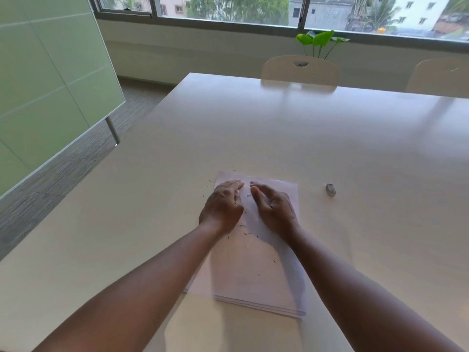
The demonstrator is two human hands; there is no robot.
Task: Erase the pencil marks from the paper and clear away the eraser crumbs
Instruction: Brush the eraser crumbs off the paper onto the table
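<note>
At frame centre, the stack of paper [256,265] lies on the table [330,138], scattered with eraser crumbs [243,226]. The left hand [223,204] presses flat; the right hand [272,208] rests edgewise, fingers relaxed. The eraser [330,189] sits right.

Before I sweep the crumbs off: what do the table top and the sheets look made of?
Table: pale, smooth, semi-gloss, likely laminate; it mirrors the chair and window light. Sheets: thin matte white paper, a few stacked, edges fanned at the near corner.
</note>
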